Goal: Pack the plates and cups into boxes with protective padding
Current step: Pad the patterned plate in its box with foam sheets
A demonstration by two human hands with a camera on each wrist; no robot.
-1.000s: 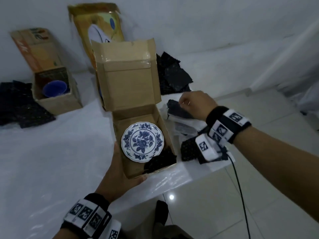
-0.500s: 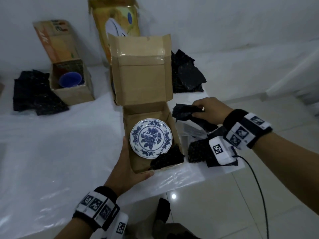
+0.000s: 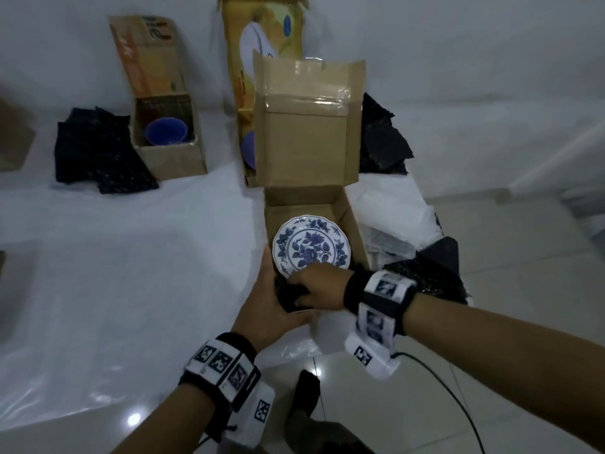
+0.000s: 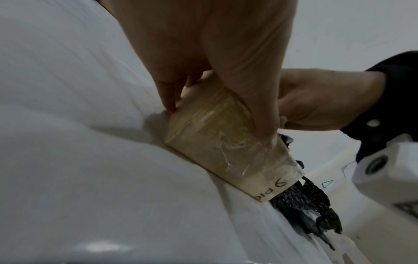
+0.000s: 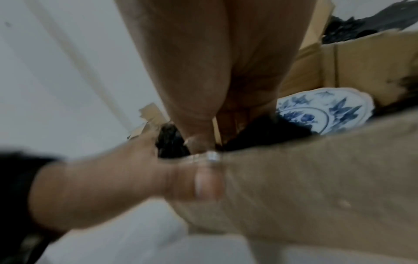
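Note:
A blue-and-white floral plate (image 3: 311, 247) lies in the open cardboard box (image 3: 355, 224), whose lid stands upright. My left hand (image 3: 275, 299) grips the box's near left corner, with the thumb on the front wall (image 4: 214, 142). My right hand (image 3: 307, 290) reaches across the near edge and holds a wad of black padding (image 3: 289, 294), pushing it down between the plate (image 5: 328, 110) and the front wall. The right wrist view shows the padding (image 5: 260, 132) under my fingertips. More black padding (image 4: 305, 201) pokes out at the box's far corner.
A smaller box (image 3: 170, 158) at the back left holds a blue cup (image 3: 166, 132). Black padding pieces lie left of it (image 3: 98, 158), behind the main box (image 3: 383, 142) and to its right (image 3: 435, 273). A yellow box (image 3: 262, 34) stands behind. The white-covered surface's edge (image 3: 196, 371) runs near me.
My right hand lifted a black padding piece from the pile on the right and brought it across into the box's near corner. My left hand kept its grip on the box.

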